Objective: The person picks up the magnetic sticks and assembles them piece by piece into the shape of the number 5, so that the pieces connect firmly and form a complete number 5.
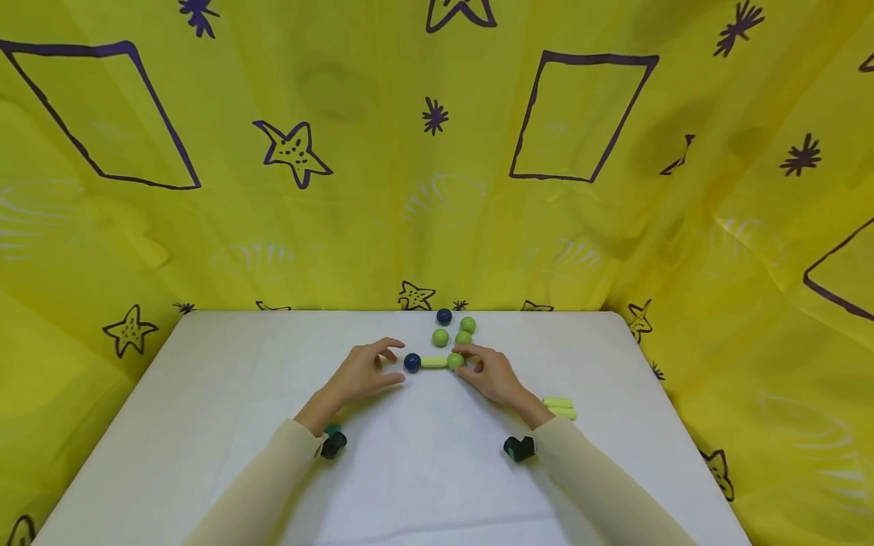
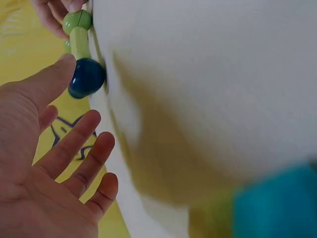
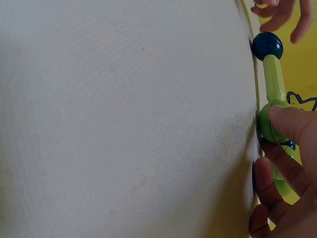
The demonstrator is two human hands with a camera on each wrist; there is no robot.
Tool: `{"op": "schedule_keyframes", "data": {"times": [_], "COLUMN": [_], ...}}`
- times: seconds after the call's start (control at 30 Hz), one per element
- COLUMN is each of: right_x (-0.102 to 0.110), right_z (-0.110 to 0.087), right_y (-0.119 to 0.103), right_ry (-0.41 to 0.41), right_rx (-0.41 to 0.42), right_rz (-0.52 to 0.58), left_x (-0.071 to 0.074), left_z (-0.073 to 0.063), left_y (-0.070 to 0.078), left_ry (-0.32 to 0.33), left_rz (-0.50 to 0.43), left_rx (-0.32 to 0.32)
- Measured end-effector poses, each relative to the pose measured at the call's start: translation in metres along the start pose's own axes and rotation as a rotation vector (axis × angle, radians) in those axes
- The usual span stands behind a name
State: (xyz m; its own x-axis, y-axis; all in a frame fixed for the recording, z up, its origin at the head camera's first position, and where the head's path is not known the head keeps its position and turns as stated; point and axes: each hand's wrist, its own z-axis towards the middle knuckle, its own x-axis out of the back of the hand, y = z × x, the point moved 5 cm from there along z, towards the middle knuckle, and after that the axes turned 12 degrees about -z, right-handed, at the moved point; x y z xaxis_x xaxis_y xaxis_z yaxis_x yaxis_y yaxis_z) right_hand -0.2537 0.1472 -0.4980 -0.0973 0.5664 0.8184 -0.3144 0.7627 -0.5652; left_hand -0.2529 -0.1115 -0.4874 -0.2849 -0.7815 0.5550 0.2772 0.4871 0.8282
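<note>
A pale green rod (image 1: 434,362) lies on the table, joining a dark blue ball (image 1: 413,362) at its left end to a green ball (image 1: 455,362) at its right end. My right hand (image 1: 493,373) pinches the green ball between thumb and fingers, as the right wrist view also shows at the green ball (image 3: 271,122). Just left of the blue ball, my left hand (image 1: 363,371) stands with its fingers spread and relaxed. In the left wrist view the thumb of the left hand (image 2: 54,148) appears close beside the blue ball (image 2: 88,77); whether it touches cannot be told.
Behind the joined piece sit another dark blue ball (image 1: 444,317) and several loose green balls (image 1: 440,337). Two more pale green rods (image 1: 560,408) lie by the right forearm. A yellow patterned curtain (image 1: 369,189) surrounds the back and sides of the white table (image 1: 423,470).
</note>
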Motion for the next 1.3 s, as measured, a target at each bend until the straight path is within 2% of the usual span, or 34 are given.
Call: {"op": "schedule_keyframes", "data": {"times": [0.3,0.47,0.7,1.0,1.13,1.3], "right_x": [-0.003,-0.003,-0.003,-0.001,-0.001,-0.003], "right_z": [0.001,0.001,0.001,-0.001,-0.001,0.000], "right_y": [0.003,0.003,0.003,0.003,0.004,0.004], "right_ry": [0.006,0.000,-0.001,0.009,0.010,0.003], "right_rx": [-0.003,0.008,0.006,0.013,0.021,0.016], "right_rz": [-0.025,-0.016,-0.024,-0.025,-0.018,-0.015], "left_x": [0.036,0.047,0.062,0.071,0.069,0.066], "left_z": [-0.041,-0.062,-0.087,-0.099,-0.099,-0.094], "left_y": [-0.007,-0.013,-0.024,-0.024,-0.022,-0.021], "left_ry": [-0.050,-0.093,-0.117,-0.164,-0.159,-0.157], "left_rz": [0.028,0.025,0.024,0.033,0.048,0.081], "left_rx": [-0.044,-0.033,-0.029,-0.108,-0.128,-0.117]}}
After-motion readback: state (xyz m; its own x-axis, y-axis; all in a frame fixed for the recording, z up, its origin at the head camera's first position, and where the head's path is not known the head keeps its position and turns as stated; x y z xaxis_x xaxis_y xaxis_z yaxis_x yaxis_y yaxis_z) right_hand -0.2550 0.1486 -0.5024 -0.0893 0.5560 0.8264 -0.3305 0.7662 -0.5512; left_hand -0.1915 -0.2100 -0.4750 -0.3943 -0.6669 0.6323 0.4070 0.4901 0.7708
